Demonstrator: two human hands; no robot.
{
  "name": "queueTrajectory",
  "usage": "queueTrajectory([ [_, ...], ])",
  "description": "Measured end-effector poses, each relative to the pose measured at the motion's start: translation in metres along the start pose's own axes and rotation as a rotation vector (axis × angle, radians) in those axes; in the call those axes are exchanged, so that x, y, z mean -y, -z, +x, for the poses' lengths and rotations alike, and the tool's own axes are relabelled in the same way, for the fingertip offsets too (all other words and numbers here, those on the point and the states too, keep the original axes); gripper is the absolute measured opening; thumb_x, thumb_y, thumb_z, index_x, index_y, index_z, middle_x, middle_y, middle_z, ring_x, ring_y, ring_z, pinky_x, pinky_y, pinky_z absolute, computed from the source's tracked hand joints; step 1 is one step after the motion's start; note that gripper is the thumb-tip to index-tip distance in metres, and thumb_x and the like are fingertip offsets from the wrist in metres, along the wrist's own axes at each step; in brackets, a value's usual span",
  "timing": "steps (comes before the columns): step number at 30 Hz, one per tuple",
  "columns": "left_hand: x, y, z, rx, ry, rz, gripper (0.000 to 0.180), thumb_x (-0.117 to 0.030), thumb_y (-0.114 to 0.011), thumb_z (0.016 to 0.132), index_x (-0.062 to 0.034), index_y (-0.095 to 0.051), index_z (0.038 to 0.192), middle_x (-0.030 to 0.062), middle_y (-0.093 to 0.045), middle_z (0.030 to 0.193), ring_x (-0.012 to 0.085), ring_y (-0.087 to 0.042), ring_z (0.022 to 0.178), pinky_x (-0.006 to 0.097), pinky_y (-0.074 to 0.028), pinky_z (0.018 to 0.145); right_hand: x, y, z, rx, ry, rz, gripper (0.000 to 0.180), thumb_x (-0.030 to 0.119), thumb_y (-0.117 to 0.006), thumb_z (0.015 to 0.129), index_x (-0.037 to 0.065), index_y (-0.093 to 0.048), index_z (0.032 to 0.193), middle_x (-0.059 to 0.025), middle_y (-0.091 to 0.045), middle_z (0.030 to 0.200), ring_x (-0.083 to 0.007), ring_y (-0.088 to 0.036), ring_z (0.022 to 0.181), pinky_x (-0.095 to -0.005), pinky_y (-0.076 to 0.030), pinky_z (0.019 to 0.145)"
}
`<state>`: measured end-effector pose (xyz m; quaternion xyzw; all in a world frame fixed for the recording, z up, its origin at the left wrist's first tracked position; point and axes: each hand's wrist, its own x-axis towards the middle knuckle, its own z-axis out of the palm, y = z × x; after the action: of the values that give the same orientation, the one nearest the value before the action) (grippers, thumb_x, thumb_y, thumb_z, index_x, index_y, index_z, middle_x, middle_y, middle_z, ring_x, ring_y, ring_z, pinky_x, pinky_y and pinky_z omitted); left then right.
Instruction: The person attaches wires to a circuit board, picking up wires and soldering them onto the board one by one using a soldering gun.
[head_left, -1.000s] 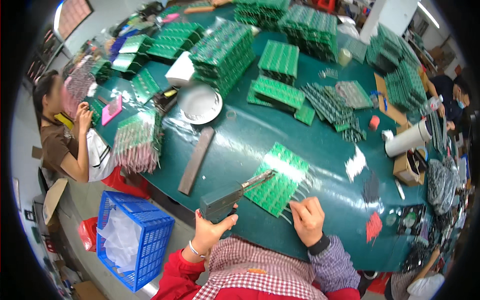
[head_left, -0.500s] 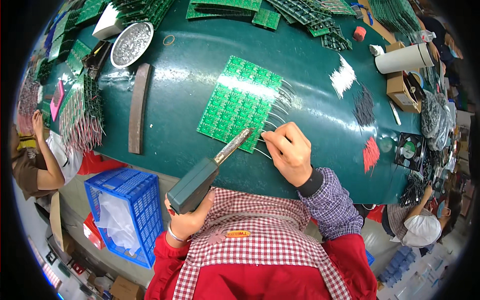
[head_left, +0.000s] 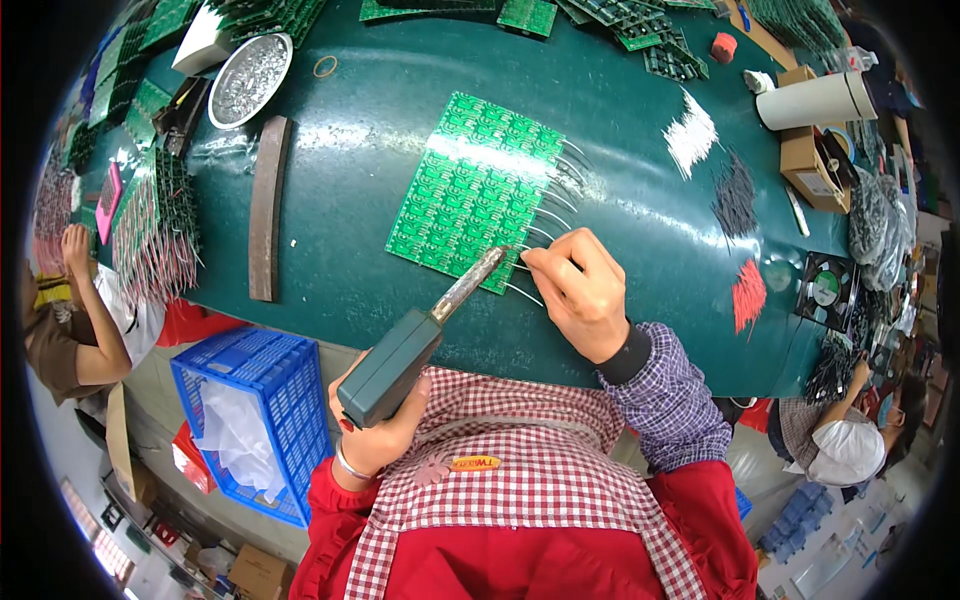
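Observation:
A green circuit board panel [head_left: 455, 205] lies flat on the dark green table in front of me. Several white wires [head_left: 556, 217] stick out along its right edge. My left hand [head_left: 388, 432] is wrapped round the dark green body of a soldering gun [head_left: 393, 362], its metal barrel pointing up and to the right. The gun's tip is at the board's lower right edge. Just right of that tip, my right hand [head_left: 588, 295] pinches a white wire [head_left: 519, 266] between thumb and forefinger, by the board's edge.
Loose white wires [head_left: 690, 135], black wires [head_left: 735, 203] and red wires [head_left: 748, 296] lie in bunches to the right. On the left are a brown bar [head_left: 267, 210] and a metal bowl [head_left: 250, 82]. A blue crate [head_left: 300, 430] stands below the table edge. Other people sit at both sides.
The whole view has shifted slightly, so the board and table sit a little higher in it. Both hands keep their grips, with the gun's tip still by the board's lower right edge.

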<state>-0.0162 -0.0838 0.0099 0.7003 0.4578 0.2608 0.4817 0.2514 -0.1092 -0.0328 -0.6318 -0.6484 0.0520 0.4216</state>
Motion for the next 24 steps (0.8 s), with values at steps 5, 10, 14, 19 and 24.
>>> queueTrajectory([
  [5, 0.0004, 0.0007, 0.0001, 0.018, 0.019, 0.024, 0.023, -0.004, -0.075, 0.075, 0.0031, -0.071, 0.097, 0.0131, -0.069, 0.084, 0.024, -0.068, 0.067, 0.031, -0.053, 0.061, 0.0001, -0.0006, 0.0005, -0.014, 0.011, -0.003, 0.023, -0.007, -0.074, 0.07, 0.003, -0.067, 0.089, -0.0064, -0.049, 0.072, -0.022, -0.055, 0.064, -0.0341, -0.045, 0.052],
  [10, 0.0008, -0.0007, 0.0027, 0.049, -0.035, 0.043, 0.021, -0.003, -0.073, 0.075, 0.0036, -0.071, 0.095, 0.0143, -0.068, 0.084, 0.0243, -0.066, 0.065, 0.032, -0.052, 0.059, 0.0, -0.0004, 0.0004, -0.009, 0.001, -0.005, 0.023, -0.007, -0.074, 0.07, 0.003, -0.067, 0.089, -0.0062, -0.049, 0.072, -0.0217, -0.055, 0.064, -0.034, -0.045, 0.052],
  [14, -0.0015, -0.0002, 0.0054, 0.063, -0.044, 0.064, 0.019, -0.002, -0.073, 0.075, 0.0038, -0.07, 0.093, 0.0148, -0.068, 0.084, 0.0247, -0.065, 0.064, 0.032, -0.052, 0.058, 0.0003, -0.0004, 0.0007, -0.004, -0.004, -0.009, 0.022, -0.007, -0.074, 0.07, 0.003, -0.067, 0.089, -0.0063, -0.049, 0.072, -0.0218, -0.055, 0.064, -0.0342, -0.046, 0.052],
  [19, -0.0029, 0.0006, 0.0044, 0.076, -0.039, 0.087, 0.02, -0.002, -0.074, 0.074, 0.004, -0.071, 0.093, 0.0155, -0.068, 0.084, 0.0257, -0.066, 0.064, 0.033, -0.053, 0.058, -0.0008, -0.0012, 0.0002, -0.002, 0.002, -0.021, 0.023, -0.007, -0.074, 0.07, 0.004, -0.067, 0.089, -0.0064, -0.049, 0.072, -0.0222, -0.055, 0.064, -0.0344, -0.046, 0.052],
  [24, -0.002, 0.0021, -0.0026, 0.016, 0.02, 0.063, 0.023, -0.003, -0.075, 0.074, 0.004, -0.071, 0.095, 0.0161, -0.069, 0.083, 0.0267, -0.068, 0.066, 0.032, -0.053, 0.06, -0.0013, -0.0015, -0.0001, -0.007, 0.003, -0.021, 0.023, -0.007, -0.073, 0.07, 0.004, -0.066, 0.089, -0.0065, -0.049, 0.072, -0.0224, -0.055, 0.064, -0.0343, -0.046, 0.052],
])
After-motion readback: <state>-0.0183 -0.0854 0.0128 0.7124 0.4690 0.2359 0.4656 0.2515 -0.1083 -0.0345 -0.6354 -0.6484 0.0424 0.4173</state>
